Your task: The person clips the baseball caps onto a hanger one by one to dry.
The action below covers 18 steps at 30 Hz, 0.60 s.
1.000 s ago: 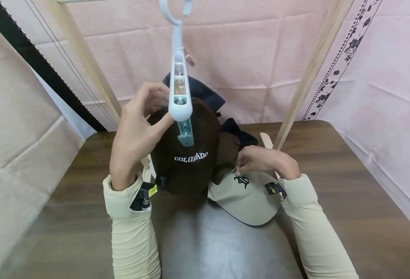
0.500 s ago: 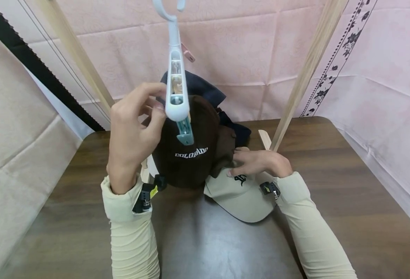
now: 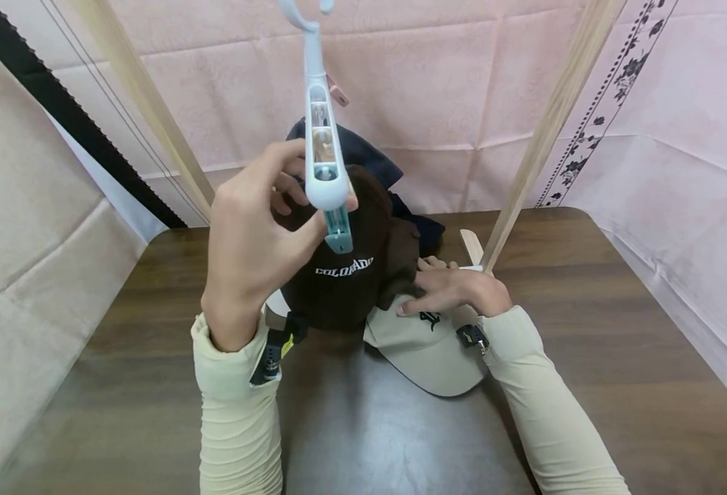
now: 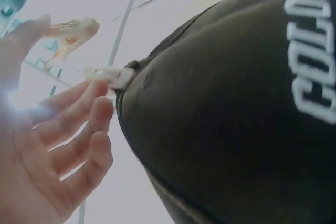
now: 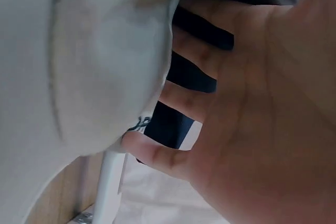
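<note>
A dark brown cap (image 3: 332, 271) lettered COLORADO hangs by its edge from a whitish clip (image 4: 118, 77), below a light blue clip hanger (image 3: 326, 172). My left hand (image 3: 258, 234) is beside the hanger's near end. In the left wrist view its fingertips touch the whitish clip, and the thumb lies against a peach clip (image 4: 76, 29). The fingers are loosely bent. On the right, my right hand (image 3: 452, 287) holds a beige cap (image 3: 437, 361) by the crown, thumb on the front near the black emblem, fingers over the top. Several fingertips are hidden behind the beige cap in the right wrist view.
Dark navy cloth (image 3: 363, 155) hangs behind the brown cap. Wooden posts (image 3: 551, 137) stand on both sides at the back. A pink clip (image 3: 337, 91) shows beyond the hanger. The brown wooden table (image 3: 122, 385) lies beneath, with pink cloth (image 3: 437, 89) behind.
My left hand drew back from the hanger, then moved in again, thumb now behind its near end. My right hand went from bunched fingertips to fingers spread over the beige cap's crown.
</note>
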Each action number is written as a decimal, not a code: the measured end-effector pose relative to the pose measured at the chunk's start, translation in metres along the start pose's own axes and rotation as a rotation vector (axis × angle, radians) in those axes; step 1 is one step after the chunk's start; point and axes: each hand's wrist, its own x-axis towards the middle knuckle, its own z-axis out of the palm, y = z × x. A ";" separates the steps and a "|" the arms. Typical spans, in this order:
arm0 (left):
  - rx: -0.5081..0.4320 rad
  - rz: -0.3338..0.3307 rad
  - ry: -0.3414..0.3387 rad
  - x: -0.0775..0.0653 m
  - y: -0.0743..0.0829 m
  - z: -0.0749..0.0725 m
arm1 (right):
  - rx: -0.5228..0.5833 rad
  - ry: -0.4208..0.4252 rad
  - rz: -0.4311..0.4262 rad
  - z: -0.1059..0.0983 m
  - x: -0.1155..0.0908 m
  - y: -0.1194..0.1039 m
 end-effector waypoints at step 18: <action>-0.095 0.113 0.011 0.001 0.003 0.006 | 0.033 0.156 -0.043 -0.008 -0.014 0.004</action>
